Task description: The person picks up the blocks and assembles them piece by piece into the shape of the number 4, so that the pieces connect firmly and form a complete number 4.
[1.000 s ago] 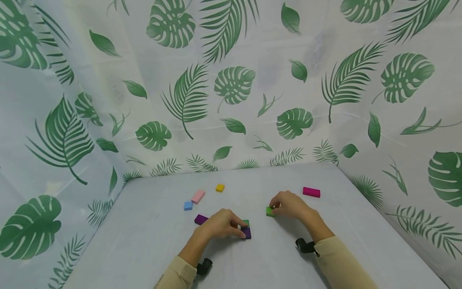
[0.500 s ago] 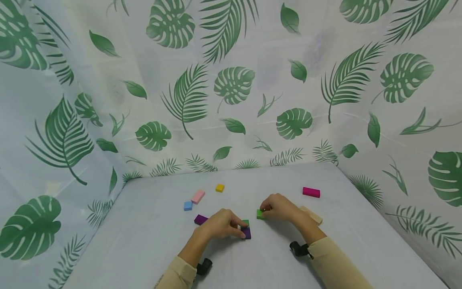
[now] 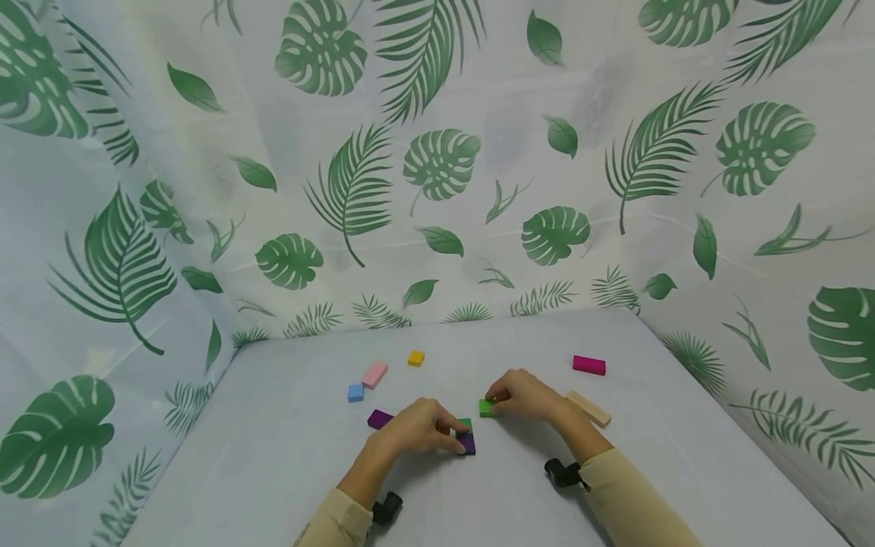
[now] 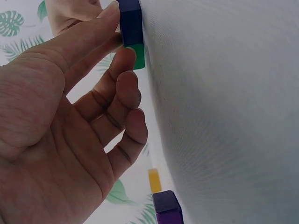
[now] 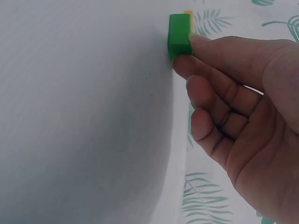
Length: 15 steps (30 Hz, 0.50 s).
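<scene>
My left hand [image 3: 420, 425] pinches a small dark purple block [image 3: 468, 444] on the table between thumb and forefinger. A green block [image 3: 465, 424] sits against its far side; in the left wrist view the green block [image 4: 138, 57] shows just past the dark purple block [image 4: 131, 23]. To the right, my right hand [image 3: 526, 395] holds a bright green block [image 3: 486, 409] by thumb and forefinger, a short gap away from the other two. Close up in the right wrist view, that bright green block [image 5: 180, 35] is at the fingertips, its other fingers loosely curled.
Left of my left hand lies a purple block [image 3: 379, 418], partly hidden. Farther back are a blue block [image 3: 355, 393], a pink block [image 3: 374, 374] and a yellow block [image 3: 415, 358]. A magenta block [image 3: 589, 365] and a tan block [image 3: 590, 409] lie at the right.
My right hand has slid left with the bright green block, closer to the left hand. The tan block has come into view behind the right forearm. My left hand stays in place.
</scene>
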Each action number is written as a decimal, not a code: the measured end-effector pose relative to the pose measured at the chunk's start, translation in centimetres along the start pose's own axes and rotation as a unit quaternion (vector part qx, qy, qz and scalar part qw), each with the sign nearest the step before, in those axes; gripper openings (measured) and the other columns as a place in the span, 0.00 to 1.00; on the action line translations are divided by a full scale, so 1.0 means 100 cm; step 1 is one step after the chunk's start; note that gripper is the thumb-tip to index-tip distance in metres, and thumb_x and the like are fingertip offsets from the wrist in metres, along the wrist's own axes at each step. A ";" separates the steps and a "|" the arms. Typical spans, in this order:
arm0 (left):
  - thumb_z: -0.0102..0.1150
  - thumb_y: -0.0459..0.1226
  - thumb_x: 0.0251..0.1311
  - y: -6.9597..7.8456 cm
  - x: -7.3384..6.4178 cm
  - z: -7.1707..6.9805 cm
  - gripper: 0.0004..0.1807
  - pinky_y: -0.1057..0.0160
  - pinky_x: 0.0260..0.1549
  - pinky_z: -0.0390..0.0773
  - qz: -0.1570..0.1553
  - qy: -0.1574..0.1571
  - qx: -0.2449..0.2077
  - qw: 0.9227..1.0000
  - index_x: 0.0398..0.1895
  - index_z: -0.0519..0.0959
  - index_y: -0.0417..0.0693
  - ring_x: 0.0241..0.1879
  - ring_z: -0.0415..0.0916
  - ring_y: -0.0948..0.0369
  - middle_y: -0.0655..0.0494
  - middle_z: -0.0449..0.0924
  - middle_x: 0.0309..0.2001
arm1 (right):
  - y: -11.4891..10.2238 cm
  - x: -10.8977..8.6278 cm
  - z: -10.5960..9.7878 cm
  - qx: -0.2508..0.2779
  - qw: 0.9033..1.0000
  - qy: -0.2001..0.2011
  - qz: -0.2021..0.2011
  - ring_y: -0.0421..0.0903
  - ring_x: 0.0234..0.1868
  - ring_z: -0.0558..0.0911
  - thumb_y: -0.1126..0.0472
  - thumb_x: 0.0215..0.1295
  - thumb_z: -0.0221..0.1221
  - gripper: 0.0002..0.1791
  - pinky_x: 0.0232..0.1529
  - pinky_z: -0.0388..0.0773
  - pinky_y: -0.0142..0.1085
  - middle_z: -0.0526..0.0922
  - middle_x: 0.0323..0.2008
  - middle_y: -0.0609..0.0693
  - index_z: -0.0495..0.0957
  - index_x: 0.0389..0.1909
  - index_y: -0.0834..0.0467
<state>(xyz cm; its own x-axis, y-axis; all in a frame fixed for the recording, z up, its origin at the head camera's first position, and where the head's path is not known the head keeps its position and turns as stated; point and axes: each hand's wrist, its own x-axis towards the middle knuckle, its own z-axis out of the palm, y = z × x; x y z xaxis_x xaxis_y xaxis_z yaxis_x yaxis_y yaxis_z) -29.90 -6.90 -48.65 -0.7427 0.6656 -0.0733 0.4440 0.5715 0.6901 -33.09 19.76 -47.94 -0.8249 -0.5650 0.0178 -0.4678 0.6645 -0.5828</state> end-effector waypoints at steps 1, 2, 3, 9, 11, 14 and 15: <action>0.77 0.43 0.58 0.000 0.000 0.000 0.18 0.72 0.23 0.65 0.000 0.000 -0.001 1.000 0.51 0.90 0.53 0.24 0.67 0.72 0.65 0.83 0.25 | 0.000 0.001 0.000 0.001 1.000 -0.002 -0.001 0.36 0.35 0.82 0.65 0.64 0.70 0.10 0.39 0.81 0.33 0.91 0.38 0.48 0.89 0.46 0.62; 0.77 0.43 0.58 -0.001 0.000 0.000 0.18 0.72 0.23 0.65 0.000 0.000 -0.002 1.000 0.51 0.90 0.53 0.24 0.67 0.72 0.64 0.84 0.25 | 0.001 0.003 0.001 0.004 1.000 -0.005 -0.002 0.36 0.35 0.82 0.66 0.64 0.70 0.10 0.38 0.81 0.33 0.91 0.38 0.48 0.89 0.45 0.62; 0.77 0.43 0.58 -0.001 0.000 0.000 0.18 0.73 0.23 0.66 0.001 0.001 -0.002 1.000 0.51 0.90 0.53 0.24 0.68 0.72 0.64 0.84 0.25 | 0.001 0.005 0.001 0.007 1.000 -0.008 -0.001 0.36 0.34 0.81 0.66 0.64 0.70 0.10 0.38 0.80 0.32 0.91 0.37 0.47 0.90 0.45 0.62; 0.77 0.43 0.58 -0.001 -0.001 -0.001 0.17 0.72 0.22 0.66 0.002 0.005 -0.002 1.000 0.51 0.90 0.53 0.23 0.68 0.72 0.65 0.83 0.25 | 0.002 0.019 -0.001 0.038 0.999 -0.028 -0.001 0.37 0.28 0.80 0.67 0.59 0.73 0.09 0.31 0.78 0.31 0.90 0.30 0.44 0.90 0.41 0.61; 0.77 0.43 0.58 -0.002 -0.001 0.000 0.17 0.72 0.22 0.66 0.001 0.004 -0.003 1.000 0.51 0.90 0.53 0.23 0.67 0.72 0.65 0.83 0.24 | 0.002 0.023 -0.001 0.047 0.998 -0.031 -0.001 0.37 0.26 0.80 0.67 0.58 0.74 0.09 0.28 0.78 0.31 0.90 0.29 0.45 0.91 0.40 0.61; 0.77 0.43 0.58 -0.003 -0.001 0.000 0.18 0.72 0.22 0.65 -0.001 0.003 -0.002 1.000 0.52 0.90 0.55 0.23 0.67 0.72 0.66 0.83 0.24 | 0.004 0.026 0.000 0.058 0.998 -0.030 0.003 0.37 0.25 0.80 0.67 0.57 0.74 0.10 0.27 0.76 0.31 0.89 0.27 0.46 0.91 0.41 0.61; 0.77 0.44 0.58 -0.003 0.000 0.000 0.18 0.73 0.22 0.65 -0.002 0.003 0.000 1.000 0.52 0.90 0.55 0.23 0.67 0.72 0.66 0.83 0.24 | 0.005 0.026 0.001 0.064 0.998 -0.028 0.004 0.38 0.24 0.80 0.67 0.57 0.74 0.11 0.26 0.76 0.31 0.89 0.27 0.46 0.91 0.42 0.61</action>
<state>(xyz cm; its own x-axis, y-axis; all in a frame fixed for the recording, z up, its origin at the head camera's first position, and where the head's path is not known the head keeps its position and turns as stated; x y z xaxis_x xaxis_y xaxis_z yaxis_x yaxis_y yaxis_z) -30.02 -7.10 -48.84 -0.7472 0.6606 -0.0723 0.4409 0.5742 0.6899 -35.45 18.56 -48.27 -0.8073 -0.5893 -0.0312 -0.4136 0.6027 -0.6824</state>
